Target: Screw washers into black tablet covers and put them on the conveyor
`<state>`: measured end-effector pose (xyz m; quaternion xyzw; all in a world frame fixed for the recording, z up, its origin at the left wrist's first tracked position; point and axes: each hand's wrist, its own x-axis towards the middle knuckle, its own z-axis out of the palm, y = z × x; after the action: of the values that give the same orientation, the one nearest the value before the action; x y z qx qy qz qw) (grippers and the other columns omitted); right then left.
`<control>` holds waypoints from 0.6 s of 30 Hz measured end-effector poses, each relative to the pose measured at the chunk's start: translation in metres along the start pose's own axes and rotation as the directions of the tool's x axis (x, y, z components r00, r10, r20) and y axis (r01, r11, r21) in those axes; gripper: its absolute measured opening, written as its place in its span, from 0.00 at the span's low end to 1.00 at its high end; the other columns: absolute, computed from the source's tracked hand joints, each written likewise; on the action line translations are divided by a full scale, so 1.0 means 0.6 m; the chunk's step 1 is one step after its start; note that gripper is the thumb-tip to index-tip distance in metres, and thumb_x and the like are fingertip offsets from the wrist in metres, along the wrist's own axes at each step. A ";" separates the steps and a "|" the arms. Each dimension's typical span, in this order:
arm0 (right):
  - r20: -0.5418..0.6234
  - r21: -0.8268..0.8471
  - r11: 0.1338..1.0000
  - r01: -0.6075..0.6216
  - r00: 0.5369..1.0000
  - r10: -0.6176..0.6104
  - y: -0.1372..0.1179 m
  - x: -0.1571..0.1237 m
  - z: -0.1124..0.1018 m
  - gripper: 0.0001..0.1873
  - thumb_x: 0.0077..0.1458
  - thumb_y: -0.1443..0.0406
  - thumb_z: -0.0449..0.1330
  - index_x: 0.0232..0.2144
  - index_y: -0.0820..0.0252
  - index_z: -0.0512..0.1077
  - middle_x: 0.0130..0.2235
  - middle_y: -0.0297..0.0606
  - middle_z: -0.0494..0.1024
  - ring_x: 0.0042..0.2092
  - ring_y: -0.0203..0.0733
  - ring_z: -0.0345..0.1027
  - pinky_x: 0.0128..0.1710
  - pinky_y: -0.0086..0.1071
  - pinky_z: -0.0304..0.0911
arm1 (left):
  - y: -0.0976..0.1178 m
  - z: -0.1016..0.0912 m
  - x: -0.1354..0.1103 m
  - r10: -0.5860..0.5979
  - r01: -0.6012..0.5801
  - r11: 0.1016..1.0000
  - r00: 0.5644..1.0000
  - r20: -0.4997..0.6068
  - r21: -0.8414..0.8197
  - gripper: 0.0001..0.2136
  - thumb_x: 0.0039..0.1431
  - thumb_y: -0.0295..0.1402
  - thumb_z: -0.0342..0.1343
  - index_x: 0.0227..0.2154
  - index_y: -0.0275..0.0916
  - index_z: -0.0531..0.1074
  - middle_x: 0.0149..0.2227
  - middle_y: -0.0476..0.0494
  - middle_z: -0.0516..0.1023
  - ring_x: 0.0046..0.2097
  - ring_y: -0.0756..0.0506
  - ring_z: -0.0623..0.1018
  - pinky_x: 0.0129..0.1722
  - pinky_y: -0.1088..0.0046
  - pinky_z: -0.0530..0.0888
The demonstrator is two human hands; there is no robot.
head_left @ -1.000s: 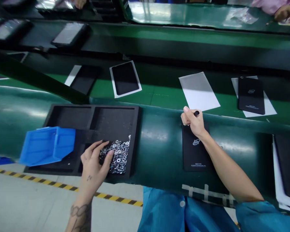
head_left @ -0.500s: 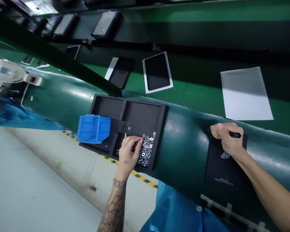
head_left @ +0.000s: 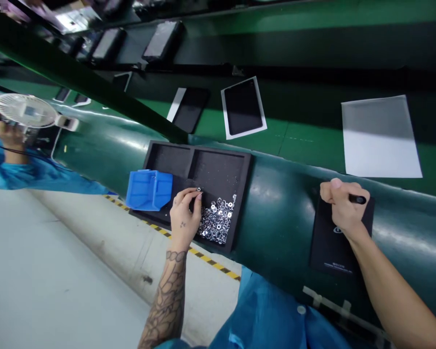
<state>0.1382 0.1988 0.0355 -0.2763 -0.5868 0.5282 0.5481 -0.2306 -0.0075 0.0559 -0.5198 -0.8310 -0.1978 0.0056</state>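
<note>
My left hand [head_left: 183, 213] hovers over a black foam tray [head_left: 218, 167], its fingertips pinched on one small metal washer [head_left: 198, 189]. A heap of several shiny washers [head_left: 216, 220] lies in the tray's near right compartment, just right of that hand. My right hand [head_left: 343, 206] is closed round a thin black pen-like tool [head_left: 358, 199] and rests on the top end of a black phone back cover [head_left: 332, 245] lying on the dark green bench edge.
A blue plastic bin [head_left: 148, 189] sits at the tray's left. On the green belt lie a white sheet [head_left: 381, 138], a dark panel on white paper [head_left: 244, 106] and another dark panel [head_left: 189, 109]. A co-worker in blue holds a small fan [head_left: 25, 110] at left.
My left hand rose out of the washer heap with one washer pinched in its fingertips. The view swung left and tilted. My right hand stayed on the black cover.
</note>
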 end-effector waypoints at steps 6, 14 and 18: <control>0.010 -0.101 0.994 -0.045 0.999 0.046 0.012 -0.007 0.001 0.34 0.78 0.58 0.60 0.21 0.57 0.51 0.22 0.29 0.51 0.24 0.33 0.43 0.28 0.37 0.39 | -0.015 0.008 -0.002 0.097 -0.105 0.985 0.993 0.066 0.139 0.13 0.77 0.40 0.47 0.46 0.39 0.74 0.53 0.31 0.81 0.56 0.32 0.79 0.61 0.49 0.76; 0.104 -0.075 0.987 -0.141 0.983 0.149 0.017 -0.002 0.000 0.35 0.78 0.49 0.57 0.22 0.55 0.48 0.22 0.28 0.49 0.25 0.34 0.42 0.29 0.36 0.40 | 0.032 -0.034 -0.020 0.242 -0.231 0.964 0.968 -0.069 0.135 0.11 0.74 0.46 0.51 0.42 0.47 0.73 0.41 0.43 0.83 0.43 0.33 0.81 0.46 0.51 0.79; 0.106 -0.051 0.987 -0.155 0.981 0.159 -0.023 0.017 0.005 0.37 0.78 0.47 0.57 0.20 0.56 0.53 0.22 0.29 0.53 0.25 0.34 0.45 0.28 0.35 0.44 | 0.178 -0.013 -0.053 0.301 -0.294 0.923 0.954 -0.009 -0.250 0.04 0.74 0.36 0.54 0.43 0.46 0.73 0.42 0.43 0.81 0.42 0.37 0.81 0.43 0.58 0.78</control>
<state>0.1363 0.2032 0.0523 -0.3038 -0.6035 0.5717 0.4655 -0.1249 0.0032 0.0909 -0.6393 -0.7111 -0.2895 -0.0419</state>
